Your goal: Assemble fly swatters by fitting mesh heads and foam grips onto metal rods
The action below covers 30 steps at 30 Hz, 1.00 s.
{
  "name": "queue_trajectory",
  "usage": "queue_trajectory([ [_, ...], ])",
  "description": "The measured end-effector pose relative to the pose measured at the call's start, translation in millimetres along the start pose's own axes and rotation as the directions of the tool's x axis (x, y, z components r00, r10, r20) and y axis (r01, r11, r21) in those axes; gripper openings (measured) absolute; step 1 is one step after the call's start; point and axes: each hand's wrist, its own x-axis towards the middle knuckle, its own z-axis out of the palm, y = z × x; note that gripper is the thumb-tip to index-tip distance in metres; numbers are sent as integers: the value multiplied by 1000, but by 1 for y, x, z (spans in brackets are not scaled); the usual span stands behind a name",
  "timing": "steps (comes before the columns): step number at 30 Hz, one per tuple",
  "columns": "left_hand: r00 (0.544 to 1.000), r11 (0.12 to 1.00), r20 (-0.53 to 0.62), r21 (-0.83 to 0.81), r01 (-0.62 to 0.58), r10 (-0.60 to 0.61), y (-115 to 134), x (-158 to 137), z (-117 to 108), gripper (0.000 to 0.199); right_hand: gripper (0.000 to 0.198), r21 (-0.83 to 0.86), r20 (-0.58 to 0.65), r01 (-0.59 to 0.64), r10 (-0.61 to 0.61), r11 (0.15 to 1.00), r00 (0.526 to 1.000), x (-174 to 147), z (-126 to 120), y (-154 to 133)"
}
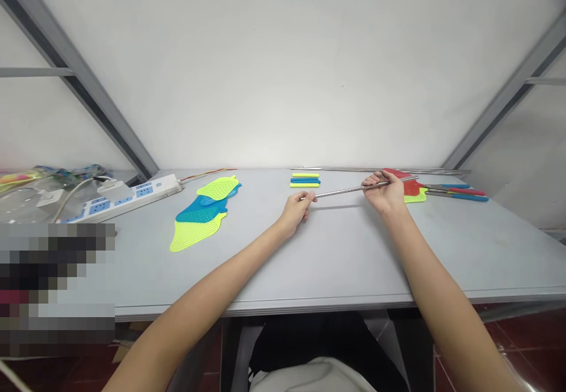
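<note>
A thin metal rod (338, 192) spans the space between my two hands above the table. My left hand (297, 210) pinches its left end between thumb and fingers. Closed around its right part is my right hand (384, 191), palm turned up, with the tip poking out beyond it. Just behind my left hand lie several yellow and blue handle sleeves (305, 180). Beside my right hand is a pile of fly swatters with red and yellow heads (413, 188) and coloured handles (466, 193), partly hidden by that hand.
Loose fly swatter heads (201, 212), yellow and blue, overlap on the left of the grey table (274, 268). A white power strip (128, 199) with plugs and cables sits further left. More metal rods (336, 169) lie along the back wall. The lower left corner is pixelated.
</note>
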Motion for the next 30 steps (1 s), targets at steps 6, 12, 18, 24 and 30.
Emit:
queue_trajectory([
  [6,982,994,-170,-49,-95,85,17,6,-13,24,21,16,-116,41,-38,999,993,8,-13,-5],
  [12,960,967,-248,-181,-177,129,22,3,-10,27,29,-15,-246,85,-86,996,966,18,-33,-5],
  [18,973,915,-223,-380,-135,51,23,0,-7,29,29,-30,-319,89,-94,996,943,22,-38,-1],
  [24,996,816,21,-571,84,-88,30,-7,-1,35,29,-38,-295,41,-50,998,954,17,-33,21],
  [30,987,711,139,-686,154,-80,42,-15,0,35,38,-55,-202,-17,5,998,979,6,-25,35],
])
